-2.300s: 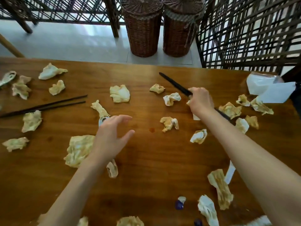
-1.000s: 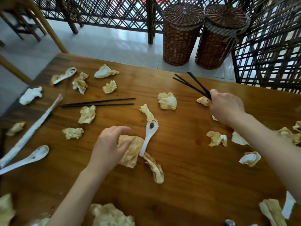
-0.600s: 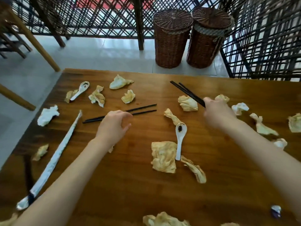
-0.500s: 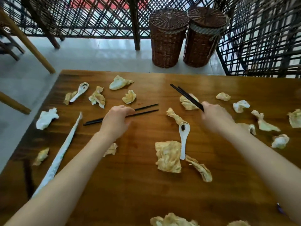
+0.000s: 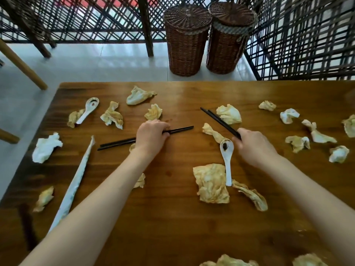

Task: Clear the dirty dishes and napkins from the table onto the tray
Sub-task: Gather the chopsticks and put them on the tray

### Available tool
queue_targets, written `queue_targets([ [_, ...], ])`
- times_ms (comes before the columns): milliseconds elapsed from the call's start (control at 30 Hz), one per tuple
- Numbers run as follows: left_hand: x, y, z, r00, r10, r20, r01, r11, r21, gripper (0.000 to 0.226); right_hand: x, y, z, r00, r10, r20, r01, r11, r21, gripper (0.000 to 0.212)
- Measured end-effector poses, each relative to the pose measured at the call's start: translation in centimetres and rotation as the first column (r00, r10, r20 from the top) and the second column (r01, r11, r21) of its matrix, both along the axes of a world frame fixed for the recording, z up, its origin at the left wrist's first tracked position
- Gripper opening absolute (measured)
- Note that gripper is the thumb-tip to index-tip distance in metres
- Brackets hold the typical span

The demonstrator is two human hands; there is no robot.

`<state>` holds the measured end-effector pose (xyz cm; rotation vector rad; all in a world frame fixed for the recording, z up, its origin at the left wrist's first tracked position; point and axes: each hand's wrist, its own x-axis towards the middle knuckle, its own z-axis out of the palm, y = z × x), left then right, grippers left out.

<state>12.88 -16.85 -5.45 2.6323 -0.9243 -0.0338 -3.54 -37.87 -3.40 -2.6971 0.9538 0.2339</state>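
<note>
Left hand [image 5: 151, 137] is down on the brown wooden table [image 5: 172, 227], fingers curled over the middle of a pair of long black chopsticks lying flat [image 5: 178, 129]; whether they are fully gripped or only covered I cannot tell. Right hand [image 5: 253, 148] is closed around a second pair of black chopsticks [image 5: 217, 120], tips angled up and away, clear of the wood.

Step in hand, as I judge it: gathering chopsticks, one pair per hand. No tray is in view, so the drop-off lies somewhere outside the frame.

Much is uncleared. A white ceramic soup spoon with a dark smear in its bowl [image 5: 227, 160] lies just beside the right hand, handle resting on a large stained, crumpled paper napkin [image 5: 211, 183]. Another white spoon [image 5: 89, 110] sits near the far left edge. A long white paper chopstick sleeve [image 5: 76, 179] lies along the left side. Crumpled napkins are scattered all over.

Next move likely calls for closing the left fingers under both sticks together, lifting them level so neither rolls free, then carrying both pairs to the tray.
</note>
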Motion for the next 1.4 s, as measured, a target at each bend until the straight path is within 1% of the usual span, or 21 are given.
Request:
queue_targets([
  [100,0.3,0.0,0.0,0.999,-0.009,-0.036,0.008,1.000,-0.007,0.021,-0.1,0.2,-0.1,1.000,-0.010,0.015,0.010,1.000,-0.008,0.020],
  [267,0.6,-0.1,0.1,0.997,-0.010,-0.076,0.011,1.000,0.010,0.016,-0.5,0.3,-0.3,1.000,-0.012,0.027,0.012,1.000,0.003,0.020],
  [333,0.7,-0.3,0.2,0.998,-0.013,-0.066,0.016,0.999,0.043,0.015,-0.6,0.4,-0.3,1.000,-0.019,0.022,0.019,1.000,0.009,0.020],
  [500,1.1,-0.8,0.4,0.999,-0.034,-0.024,0.038,0.978,0.205,0.019,-0.8,0.5,-0.3,0.999,-0.033,0.013,0.033,0.999,0.003,0.018],
  [567,1.2,-0.7,0.6,0.999,-0.029,-0.024,0.034,0.979,0.201,0.020,-0.9,0.4,-0.2,0.999,-0.034,0.011,0.034,0.999,-0.001,0.018],
  [700,1.4,0.3,2.4,1.000,0.007,-0.012,-0.006,0.998,0.068,0.018,-1.0,0.4,0.2,0.999,-0.033,0.022,0.033,0.999,0.022,0.017],
  [800,1.6,1.2,5.0,0.997,0.052,-0.054,-0.057,0.995,-0.083,0.017,-1.0,0.6,0.7,0.999,-0.035,0.036,0.033,0.997,0.063,0.016],
  [933,1.6,2.6,9.4,0.985,0.129,-0.114,-0.161,0.929,-0.335,0.020,-1.0,1.1,1.7,0.998,-0.038,0.053,0.033,0.994,0.103,0.018],
  [1000,1.3,3.5,11.2,0.968,0.152,-0.200,-0.225,0.877,-0.424,0.016,-0.9,1.3,2.2,0.997,-0.045,0.062,0.036,0.991,0.131,0.020],
  [1033,0.9,3.9,11.9,0.948,0.160,-0.276,-0.276,0.845,-0.458,0.012,-1.0,1.5,2.5,0.996,-0.045,0.071,0.034,0.988,0.149,0.019],
  [1100,-0.2,4.5,12.8,0.876,0.142,-0.460,-0.385,0.780,-0.493,0.005,-1.1,2.0,3.1,0.995,-0.044,0.094,0.025,0.980,0.199,0.016],
  [1167,-1.8,4.9,12.8,0.764,0.079,-0.641,-0.487,0.723,-0.490,0.008,-1.3,2.7,3.6,0.992,-0.045,0.115,0.013,0.964,0.265,0.017],
  [1233,-3.6,5.2,12.3,0.630,0.020,-0.776,-0.569,0.693,-0.443,0.003,-1.6,3.3,3.9,0.991,-0.047,0.122,0.002,0.938,0.346,0.022],
  [1300,-5.4,5.3,11.3,0.533,-0.008,-0.846,-0.620,0.676,-0.397,0.003,-1.9,3.9,4.2,0.992,-0.059,0.114,0.007,0.912,0.410,0.023],
  [1400,-8.0,5.0,9.9,0.438,-0.013,-0.899,-0.675,0.655,-0.338,0.005,-2.4,4.8,4.3,0.990,-0.088,0.110,0.020,0.857,0.515,0.023],
])
